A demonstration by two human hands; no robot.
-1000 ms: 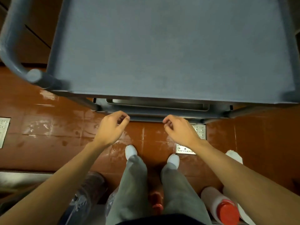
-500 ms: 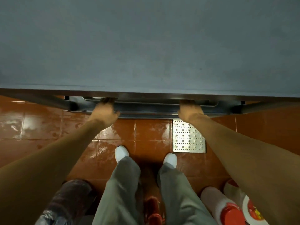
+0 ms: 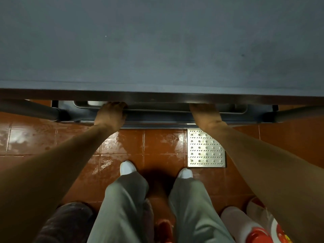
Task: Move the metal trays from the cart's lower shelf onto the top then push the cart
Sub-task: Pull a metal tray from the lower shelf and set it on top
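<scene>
- The metal tray (image 3: pixel 154 107) lies on the cart's lower shelf (image 3: pixel 73 115), under the grey top (image 3: pixel 157 46).
- The left hand (image 3: pixel 110 114) curls over its near rim at 11 o'clock.
- The right hand (image 3: pixel 205 114) reaches it at 1 o'clock; fingers hidden, grip unclear.
- White shoes (image 3: pixel 127 167) stand on wet red tiles (image 3: pixel 163 141).

Your one camera sits on your head and looks almost straight down. It is very close to the cart top (image 3: pixel 157 41), which fills the upper half. Below it you see the floor (image 3: pixel 157 146).
</scene>
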